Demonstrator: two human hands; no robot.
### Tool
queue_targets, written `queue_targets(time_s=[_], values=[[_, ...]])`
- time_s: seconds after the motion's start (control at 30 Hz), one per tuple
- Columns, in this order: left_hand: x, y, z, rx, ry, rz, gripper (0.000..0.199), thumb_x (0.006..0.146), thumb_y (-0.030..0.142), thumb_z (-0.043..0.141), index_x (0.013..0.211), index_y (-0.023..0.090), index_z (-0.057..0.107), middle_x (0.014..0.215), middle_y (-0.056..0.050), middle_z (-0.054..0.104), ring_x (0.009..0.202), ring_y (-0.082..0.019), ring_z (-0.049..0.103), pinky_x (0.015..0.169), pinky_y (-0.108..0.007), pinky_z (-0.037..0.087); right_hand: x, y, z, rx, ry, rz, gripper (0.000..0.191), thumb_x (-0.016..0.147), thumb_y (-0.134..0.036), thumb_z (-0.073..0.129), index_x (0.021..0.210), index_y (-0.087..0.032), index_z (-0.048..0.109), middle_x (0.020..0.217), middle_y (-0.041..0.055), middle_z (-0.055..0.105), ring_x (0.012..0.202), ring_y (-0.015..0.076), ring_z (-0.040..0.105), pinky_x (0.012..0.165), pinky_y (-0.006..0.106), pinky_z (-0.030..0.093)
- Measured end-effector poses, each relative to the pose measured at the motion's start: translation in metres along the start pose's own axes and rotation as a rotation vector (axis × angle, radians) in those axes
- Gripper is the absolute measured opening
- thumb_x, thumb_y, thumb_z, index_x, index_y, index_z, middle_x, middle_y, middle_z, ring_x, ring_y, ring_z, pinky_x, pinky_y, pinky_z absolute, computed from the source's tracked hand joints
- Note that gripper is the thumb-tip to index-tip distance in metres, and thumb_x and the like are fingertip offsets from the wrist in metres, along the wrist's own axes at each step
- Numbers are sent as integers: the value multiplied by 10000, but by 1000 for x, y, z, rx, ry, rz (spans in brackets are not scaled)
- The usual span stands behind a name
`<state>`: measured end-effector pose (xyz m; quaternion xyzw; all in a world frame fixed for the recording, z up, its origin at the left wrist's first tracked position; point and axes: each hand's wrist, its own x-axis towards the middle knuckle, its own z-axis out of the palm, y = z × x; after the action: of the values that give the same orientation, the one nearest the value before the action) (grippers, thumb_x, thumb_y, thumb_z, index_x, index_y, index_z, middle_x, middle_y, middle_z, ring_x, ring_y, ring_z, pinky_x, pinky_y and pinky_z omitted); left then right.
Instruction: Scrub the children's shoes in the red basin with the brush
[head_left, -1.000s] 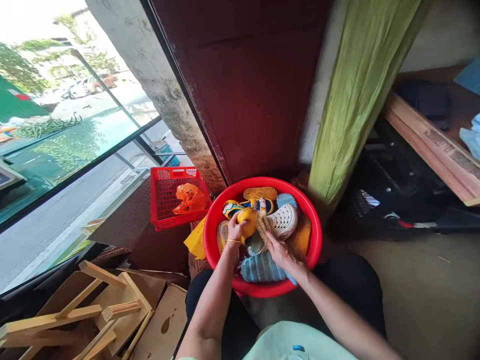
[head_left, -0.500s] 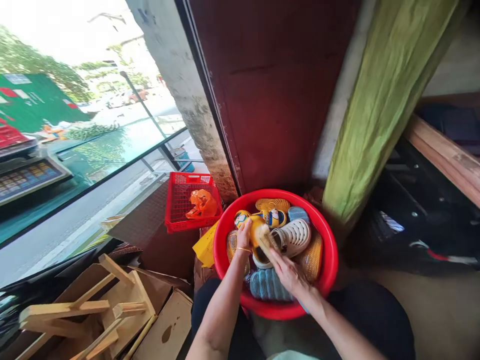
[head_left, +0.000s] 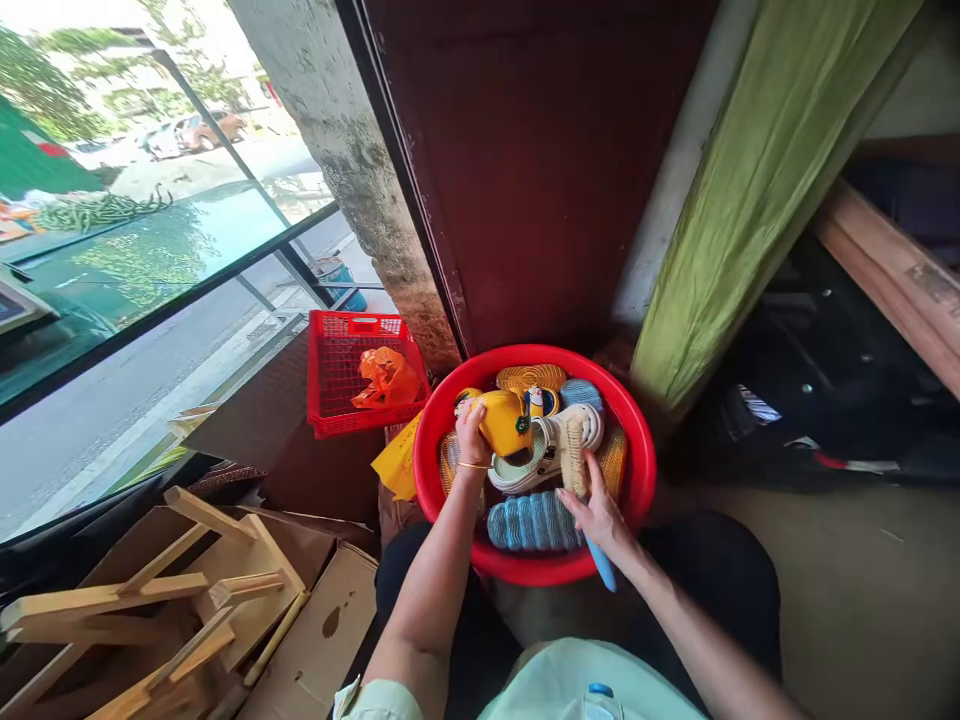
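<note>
A round red basin (head_left: 646,470) between the knees holds several shoes. My left hand (head_left: 472,438) grips a yellow shoe (head_left: 504,420) over the basin's left part. In my right hand (head_left: 598,508) is a brush with pale bristles (head_left: 574,460) and a blue handle (head_left: 601,566); its head lies over the toe of a white clog (head_left: 516,474). Below the clog is a blue-grey ridged sole (head_left: 534,522). Yellow soles (head_left: 531,377) show at the back and right side, and a smaller blue sole (head_left: 581,393) is at the back right.
A red crate (head_left: 326,375) with an orange plastic bag (head_left: 386,378) stands left of the basin, near yellow paper (head_left: 396,462). Wooden stool legs (head_left: 112,596) and cardboard (head_left: 330,640) lie lower left. A dark red door (head_left: 540,180) and green cloth (head_left: 750,200) are behind.
The brush has moved right, off the yellow shoe and over the white clog. The yellow shoe is still in my left hand. The whole view has shifted, with the basin higher in it.
</note>
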<state>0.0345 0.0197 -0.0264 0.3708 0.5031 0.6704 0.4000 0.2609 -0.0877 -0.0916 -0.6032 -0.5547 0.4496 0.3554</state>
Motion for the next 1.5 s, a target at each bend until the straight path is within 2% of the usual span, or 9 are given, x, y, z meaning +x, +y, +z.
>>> queue_targets(time_s=[0.13,0.4,0.63,0.8,0.93,1.07,1.23,1.37,1.5], values=[[-22,9,3,63,-46,143,517,752,688,578,878,196,675,865,-71,679,853,-243,642,808,-355,523,19,-31,18,338,-85,190,973,799,-523,658,1598,-247,176,944,47,740,520,188,639,422,289,509],[-70,35,11,310,-615,460,474,614,629,822,831,217,736,851,-102,741,857,-299,684,994,-482,482,40,-68,11,427,-159,15,711,840,-609,601,1415,-204,494,1042,94,751,841,222,705,713,325,590],[4,18,-12,174,203,60,588,865,758,484,722,194,574,636,14,532,577,-124,477,587,-256,417,51,-74,-29,441,-193,92,814,780,-402,712,1511,-300,370,1124,37,735,513,99,623,388,193,459],[38,-13,-32,476,328,-147,616,869,767,488,661,191,558,609,1,517,642,-155,507,633,-272,418,41,-36,-75,364,-117,184,671,791,-357,731,1412,-246,502,969,36,762,482,106,621,376,187,463],[28,-21,-35,713,356,-4,494,924,592,513,1122,166,665,1128,-157,710,1095,-297,639,943,-398,488,31,-4,-106,437,-121,279,506,818,-362,710,1283,-214,575,1017,81,786,471,112,616,366,197,453],[-14,-26,-13,769,-25,282,501,868,411,631,1316,189,611,1411,-175,610,1358,-331,520,1144,-476,397,33,9,-120,500,-104,261,375,825,-385,697,1144,-207,612,1083,101,788,463,97,593,378,196,445],[-106,-67,52,717,-851,165,323,875,311,647,1167,195,721,1101,-155,741,1046,-332,703,1005,-439,519,46,7,-109,574,-167,178,316,830,-396,628,1081,-203,617,1140,117,779,483,105,593,422,223,476],[-147,-99,102,1056,-828,23,818,769,428,777,1482,159,481,1500,-250,490,1350,-470,502,1101,-575,418,50,5,-101,595,-194,177,334,813,-380,612,1091,-197,625,1171,125,770,528,120,631,456,235,512],[-145,-115,121,1217,-795,-139,779,820,429,711,1515,234,418,1543,-224,427,1361,-438,493,1091,-560,421,50,7,-97,587,-223,219,321,808,-343,625,1099,-209,635,1171,112,774,633,144,711,473,210,528]])
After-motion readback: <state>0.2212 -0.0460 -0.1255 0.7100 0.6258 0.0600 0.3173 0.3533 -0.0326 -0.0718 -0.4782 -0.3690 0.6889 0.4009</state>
